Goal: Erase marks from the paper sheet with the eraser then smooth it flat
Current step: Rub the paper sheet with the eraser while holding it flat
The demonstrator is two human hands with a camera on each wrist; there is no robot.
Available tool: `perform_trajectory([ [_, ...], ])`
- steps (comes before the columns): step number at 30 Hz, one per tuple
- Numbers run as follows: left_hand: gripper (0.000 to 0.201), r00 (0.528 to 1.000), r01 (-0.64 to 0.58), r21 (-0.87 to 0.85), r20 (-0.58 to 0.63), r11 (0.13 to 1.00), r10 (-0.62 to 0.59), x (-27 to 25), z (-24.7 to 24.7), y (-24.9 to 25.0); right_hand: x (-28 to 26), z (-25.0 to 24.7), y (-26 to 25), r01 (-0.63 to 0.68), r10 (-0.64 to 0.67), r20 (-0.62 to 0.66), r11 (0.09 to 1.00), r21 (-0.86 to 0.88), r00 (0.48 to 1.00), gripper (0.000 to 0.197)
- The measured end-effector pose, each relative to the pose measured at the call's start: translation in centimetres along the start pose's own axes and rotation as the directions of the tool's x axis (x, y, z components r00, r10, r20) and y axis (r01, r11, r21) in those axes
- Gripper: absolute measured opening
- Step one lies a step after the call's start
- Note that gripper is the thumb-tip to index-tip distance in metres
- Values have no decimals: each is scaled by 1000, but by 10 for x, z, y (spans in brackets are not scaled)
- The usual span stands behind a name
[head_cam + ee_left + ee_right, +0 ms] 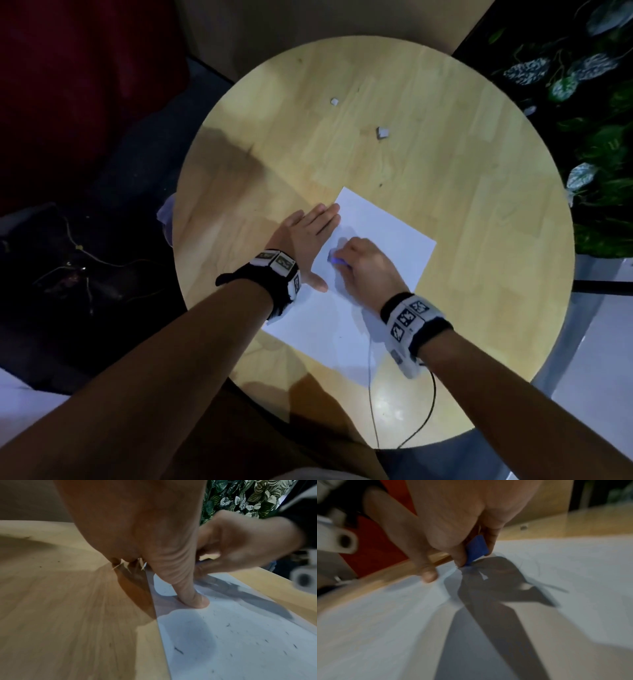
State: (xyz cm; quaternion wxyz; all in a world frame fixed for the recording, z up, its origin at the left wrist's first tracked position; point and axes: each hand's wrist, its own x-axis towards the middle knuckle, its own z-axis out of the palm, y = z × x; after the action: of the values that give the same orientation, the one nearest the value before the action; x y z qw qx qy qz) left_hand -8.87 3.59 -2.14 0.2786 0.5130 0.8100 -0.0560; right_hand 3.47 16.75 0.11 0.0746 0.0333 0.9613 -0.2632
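Note:
A white paper sheet (376, 236) lies turned at an angle on the round wooden table (445, 171). My left hand (310, 236) lies flat with straight fingers across the sheet's left edge, its thumb (193, 596) pressing the paper (240, 635). My right hand (363, 267) pinches a blue eraser (476, 550) between thumb and fingers, its lower corner touching the sheet (573, 563) near the left hand. In the head view only a blue sliver of the eraser (337, 262) shows. Small dark specks are scattered on the paper in the left wrist view.
Two small grey scraps (334, 101) (383, 132) lie on the far part of the table. A thin black cable (428, 404) runs from my right wristband over the near table edge. Leafy plants (582, 85) stand at the right, dark floor at the left.

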Motion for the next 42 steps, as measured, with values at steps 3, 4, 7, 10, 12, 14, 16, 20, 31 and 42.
perform_trajectory([
  [3,132,1000,-6,0,15,1000,6,-1,-3,2,35,-4,23,-184,179,-170,983,-17,969,13],
  [4,132,1000,-6,0,18,1000,6,-1,-4,2,34,1,24,-222,220,-206,975,14,953,14],
  [7,133,1000,15,32,13,999,-16,-1,-2,4,-3,19,-3,-139,148,-155,988,71,977,15],
  [10,134,1000,22,52,13,998,-23,1,-2,3,-13,11,-10,2,-1,-14,999,35,1000,13],
  [12,133,999,16,35,32,999,-17,0,-4,2,17,1,8,-76,73,-68,996,-43,995,12],
  [14,134,999,9,21,43,1000,-10,-1,-5,3,39,-3,24,-226,217,-207,974,-20,954,13],
  [16,133,999,7,23,44,1000,-8,-1,-5,4,29,7,19,-253,253,-232,967,31,939,14],
  [20,132,999,20,57,33,998,-21,-1,-5,5,-22,16,-14,-25,26,-38,998,49,999,13],
  [31,133,998,28,27,49,999,-29,-1,-7,6,-26,18,-13,-28,31,-41,997,72,999,14],
  [42,132,994,67,42,81,997,-71,1,-13,11,-26,18,-6,-87,92,-83,994,66,992,14],
])
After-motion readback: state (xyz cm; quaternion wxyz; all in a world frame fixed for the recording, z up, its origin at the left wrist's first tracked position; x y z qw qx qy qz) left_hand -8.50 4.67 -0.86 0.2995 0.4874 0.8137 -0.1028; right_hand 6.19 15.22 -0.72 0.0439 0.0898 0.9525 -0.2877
